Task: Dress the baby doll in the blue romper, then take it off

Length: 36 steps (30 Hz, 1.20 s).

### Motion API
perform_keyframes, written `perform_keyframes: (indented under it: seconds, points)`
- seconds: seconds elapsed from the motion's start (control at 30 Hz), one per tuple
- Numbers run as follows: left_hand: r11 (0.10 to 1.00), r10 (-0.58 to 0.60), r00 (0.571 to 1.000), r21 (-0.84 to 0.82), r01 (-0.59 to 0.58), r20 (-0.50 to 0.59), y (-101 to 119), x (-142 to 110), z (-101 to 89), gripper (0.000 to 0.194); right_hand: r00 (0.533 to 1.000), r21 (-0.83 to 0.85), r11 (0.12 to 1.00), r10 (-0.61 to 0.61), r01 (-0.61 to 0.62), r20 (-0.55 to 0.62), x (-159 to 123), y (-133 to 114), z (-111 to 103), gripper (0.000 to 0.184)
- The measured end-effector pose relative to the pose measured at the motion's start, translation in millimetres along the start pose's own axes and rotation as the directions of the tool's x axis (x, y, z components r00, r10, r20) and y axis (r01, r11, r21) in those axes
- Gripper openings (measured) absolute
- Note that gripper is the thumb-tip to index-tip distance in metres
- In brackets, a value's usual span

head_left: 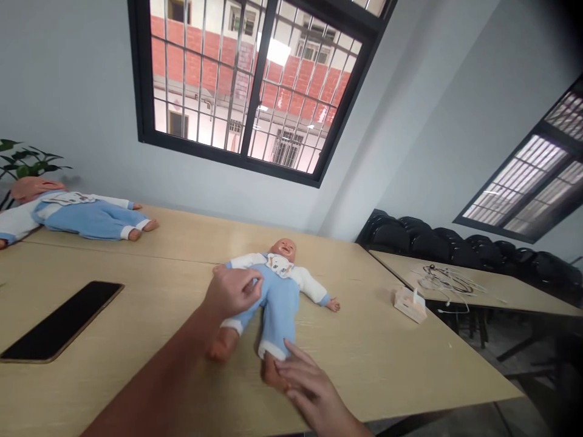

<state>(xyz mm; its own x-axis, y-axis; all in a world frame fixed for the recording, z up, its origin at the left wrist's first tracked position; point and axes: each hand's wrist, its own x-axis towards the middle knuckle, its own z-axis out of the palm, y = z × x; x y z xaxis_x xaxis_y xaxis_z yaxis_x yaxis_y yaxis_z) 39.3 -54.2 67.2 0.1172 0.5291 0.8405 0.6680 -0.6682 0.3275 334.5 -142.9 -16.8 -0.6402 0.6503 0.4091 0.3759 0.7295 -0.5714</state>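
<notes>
A baby doll point(279, 285) in a blue and white romper lies on its back in the middle of the wooden table point(136, 340), head pointing away from me. My left hand point(232, 290) rests on the doll's near side at the waist, fingers curled and pinching the blue cloth. My right hand point(310, 388) lies at the doll's foot, fingers stretched out and apart, touching the trouser cuff and covering the foot.
A second doll point(77, 212) in the same outfit lies at the far left by a green plant point(22, 159). A black phone point(61, 320) lies flat on the left. A small tissue box point(410, 302) stands right; cables point(444, 280) on another table, black chairs point(437, 240) behind.
</notes>
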Motion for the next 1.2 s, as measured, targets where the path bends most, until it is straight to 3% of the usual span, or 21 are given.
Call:
perform_keyframes:
  seconds: [0.1,0.23,0.33,0.47,0.57,0.63,0.7,0.83,0.93,1.03,1.2]
  points:
    - [0.974,-0.220,0.967,0.084,0.211,0.128,-15,10,-1.8,0.019,0.995,-0.034,0.994,-0.101,0.101,-0.017,-27,-8,-9,0.042]
    - [0.880,-0.467,0.852,0.220,0.422,0.234,-51,12,19.5,0.023,0.987,-0.081,0.984,-0.160,0.159,-0.009,-42,-7,-16,0.043]
    - [0.901,-0.433,0.830,0.178,0.395,0.352,-82,8,42.3,0.037,0.985,-0.127,0.977,-0.169,0.171,0.027,-39,-11,-21,0.043]
    - [0.931,-0.335,0.793,0.051,0.361,0.509,-110,6,65.9,0.054,0.967,-0.185,0.958,-0.189,0.220,0.172,-21,-21,-37,0.036]
    - [0.945,-0.254,0.784,-0.029,0.327,0.566,-118,4,78.1,0.058,0.974,-0.220,0.954,-0.172,0.202,0.147,12,-24,-57,0.032]
    - [0.951,-0.206,0.783,-0.069,0.302,0.588,-120,2,84.5,0.056,0.987,-0.232,0.959,-0.160,0.164,0.034,50,-19,-66,0.030]
    - [0.951,-0.222,0.791,-0.054,0.306,0.570,-121,-1,89.3,0.054,0.992,-0.268,0.956,-0.124,0.119,-0.003,100,-8,-67,0.027]
    - [0.938,-0.302,0.797,0.012,0.348,0.523,-125,-4,92.1,0.048,0.994,-0.414,0.910,0.045,0.002,0.103,206,26,-46,0.028]
    - [0.932,-0.313,0.792,0.011,0.362,0.523,-127,-5,88.7,0.042,0.928,-0.543,0.836,0.260,-0.079,0.266,263,53,-26,0.023]
    - [0.929,-0.300,0.786,-0.021,0.369,0.541,-127,-4,83.1,0.037,0.867,-0.580,0.808,0.359,-0.103,0.346,292,74,-17,0.030]
    - [0.901,-0.254,0.755,-0.136,0.412,0.604,-124,-3,76.9,0.037,0.799,-0.550,0.835,0.352,-0.032,0.487,301,89,-20,0.032]
